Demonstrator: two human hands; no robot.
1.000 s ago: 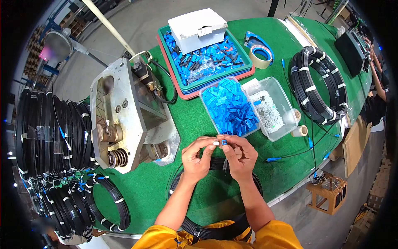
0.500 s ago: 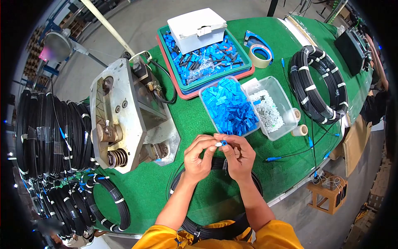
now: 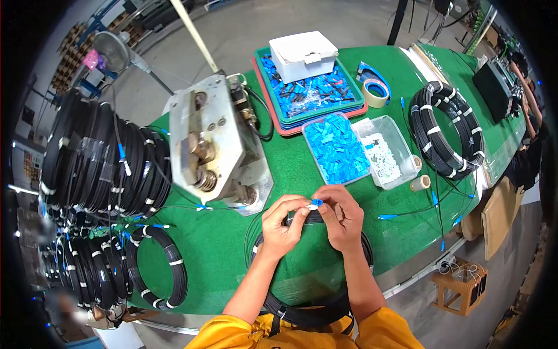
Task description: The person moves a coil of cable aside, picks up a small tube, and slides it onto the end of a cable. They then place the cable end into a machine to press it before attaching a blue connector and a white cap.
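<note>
My left hand (image 3: 283, 225) and my right hand (image 3: 342, 218) meet above the green table, fingertips pinched together. Between the left fingers is a small white connector piece (image 3: 312, 207). A small blue connector housing (image 3: 317, 202) is pinched by the right thumb and fingers, right against the white piece. Whether one sits inside the other is too small to tell. Under my forearms lies a coil of black cable (image 3: 302, 314), partly hidden by my arms. Just beyond the hands stands a clear tub of blue connector housings (image 3: 336, 149).
A clear tub of small white parts (image 3: 407, 152) adjoins the blue one. Stacked trays (image 3: 283, 125) carry a white box (image 3: 303, 55). A metal press (image 3: 228, 157) stands left, beside stacked black cable coils (image 3: 102, 157). Tape (image 3: 375, 93) and another coil (image 3: 423, 134) lie right. A person's arm (image 3: 526, 96) shows far right.
The camera view has shifted, so the table and its contents appear moved, with the press further right. My hands stay together, and the white piece and blue housing remain pinched at the fingertips.
</note>
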